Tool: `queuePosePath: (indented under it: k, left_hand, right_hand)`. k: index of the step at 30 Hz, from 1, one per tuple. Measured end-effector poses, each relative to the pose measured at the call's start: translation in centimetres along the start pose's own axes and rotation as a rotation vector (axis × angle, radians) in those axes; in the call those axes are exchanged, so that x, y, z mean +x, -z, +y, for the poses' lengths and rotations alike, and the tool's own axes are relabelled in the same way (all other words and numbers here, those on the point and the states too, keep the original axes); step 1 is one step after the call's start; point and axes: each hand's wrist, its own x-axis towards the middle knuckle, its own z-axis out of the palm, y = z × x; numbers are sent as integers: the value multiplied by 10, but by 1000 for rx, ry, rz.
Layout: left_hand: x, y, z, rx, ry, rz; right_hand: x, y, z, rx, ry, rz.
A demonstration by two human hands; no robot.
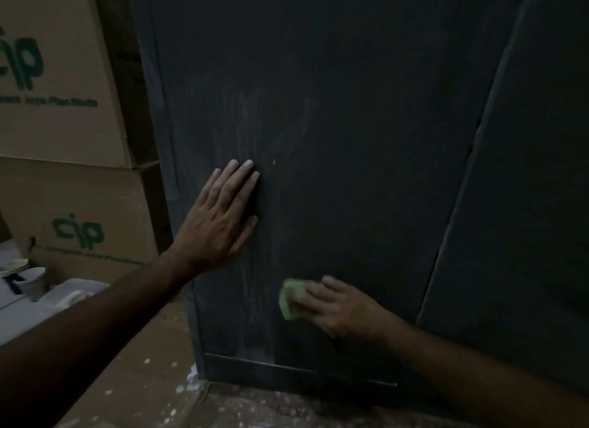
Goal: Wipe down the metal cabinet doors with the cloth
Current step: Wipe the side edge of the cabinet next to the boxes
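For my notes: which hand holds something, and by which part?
The right hand grips the green cloth by its right side, against the cabinet door. The left hand holds nothing.

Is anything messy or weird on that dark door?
Yes. Pale smeary streaks run down the cabinet door above and below the left hand, and white specks dot the floor by its corner.

Both my forearms were bare right up to the frame's edge, with no sleeve cuff showing on either one. My left hand wore nothing, and its short, pale nails showed plainly at the fingertips. My right hand was likewise uncovered, though it came out blurred and dim, so its nails and any finer marks on it could not be made out.
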Motion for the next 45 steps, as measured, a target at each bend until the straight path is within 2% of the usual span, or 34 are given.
queuePosePath:
  k: [1, 3, 6, 7, 8, 9, 10, 12, 13, 14, 16, 19, 21, 23, 26, 28, 30, 32, 34, 36, 39, 41, 43, 45]
  left_hand:
    - [-2, -1, -2, 2, -9, -4]
    - [-7, -2, -6, 10, -18, -3]
    - [-18, -8, -4, -3, -33, -18]
    - [-22, -10, -2, -11, -33, -32]
    - [-26, -12, 0, -16, -37, -44]
    - [-30, -14, 1, -13, -44, -52]
    - [-33, -16, 2, -4, -54, -58]
    - [-37, -19, 3, 8, -69, -60]
    - [-37, -21, 3, 5, -72, -59]
    - [-36, -23, 3, -3, -73, -60]
    - [-36, -25, 1, -6, -67, -70]
    - [-39, -29, 0, -8, -58, -80]
    - [-38, -31, 3, -29, -45, -59]
    - [-38, -33, 6, -40, -32, -49]
    - [-39, -34, -1, -11, -64, -56]
    - [-39, -36, -9, 10, -97, -64]
    - [-40, -37, -10, 10, -87, -71]
    - [-41, -39, -6, 0, -70, -71]
    - [-40, -40, -2, -8, -65, -68]
    - [-40, -39, -2, -6, -62, -65]
    - [-39, -38, -3, -6, -66, -48]
    - [-38, -39, -4, -8, -72, -46]
    - [-39, -39, -4, 0, -73, -49]
    - [-39, -40, -2, -4, -63, -39]
  right_hand:
    - [-7, 2, -2, 1, 51, -73]
    - [2, 3, 24, 30, -15, 40]
    - [43, 13, 80, 49, -486, 348]
    - [53, 13, 82, 64, -593, 395]
    - [55, 7, 69, 69, -607, 416]
    - [49, -2, 46, 81, -528, 386]
    - [34, -14, 16, 92, -368, 282]
    - [-8, -26, -40, 92, -5, -50]
    - [-24, -25, -53, 101, 117, -205]
    - [-32, -25, -53, 117, 177, -272]
    - [-26, -25, -31, 123, 117, -161]
    - [7, -25, 8, 127, -272, 150]
    - [15, -34, -5, 138, -380, 195]
    - [-9, -51, -50, 150, -188, 28]
    - [-69, -66, -99, 215, 247, -423]
    - [-86, -70, -97, 223, 377, -525]
    - [-82, -74, -84, 253, 281, -414]
    - [-56, -78, -79, 276, 49, -211]
    - [-26, -83, -93, 248, -76, -148]
    - [-26, -85, -119, 305, -4, -248]
    - [-82, -84, -136, 370, 282, -581]
    - [-121, -82, -127, 414, 301, -723]
    - [-141, -84, -122, 438, 303, -757]
    - [-131, -94, -132, 330, 303, -660]
